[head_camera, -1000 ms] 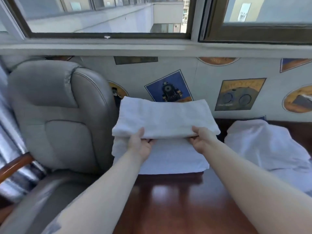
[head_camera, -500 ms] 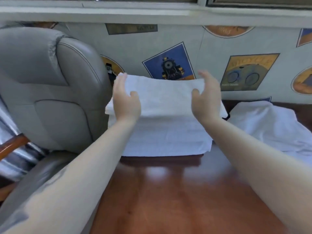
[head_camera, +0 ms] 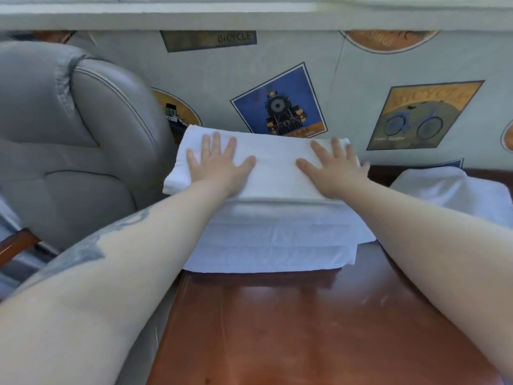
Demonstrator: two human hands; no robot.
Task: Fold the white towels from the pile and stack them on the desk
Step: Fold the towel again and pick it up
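A stack of folded white towels (head_camera: 272, 240) stands at the far end of the brown wooden desk (head_camera: 291, 329), against the wall. The top folded towel (head_camera: 274, 168) lies flat on the stack. My left hand (head_camera: 219, 165) presses on its left half with straight, spread fingers. My right hand (head_camera: 336, 168) presses flat on its right half in the same way. A loose pile of unfolded white towels (head_camera: 455, 193) lies on the desk to the right of the stack.
A grey leather chair (head_camera: 75, 140) with a wooden armrest (head_camera: 16, 243) stands close on the left of the desk. The wall behind carries train and bicycle pictures (head_camera: 280, 107). A window sill (head_camera: 249, 15) runs along the top.
Both hands let go of the top towel's near edge, lifted over it, and now lie flat on top of it. The towel has settled onto the stack.
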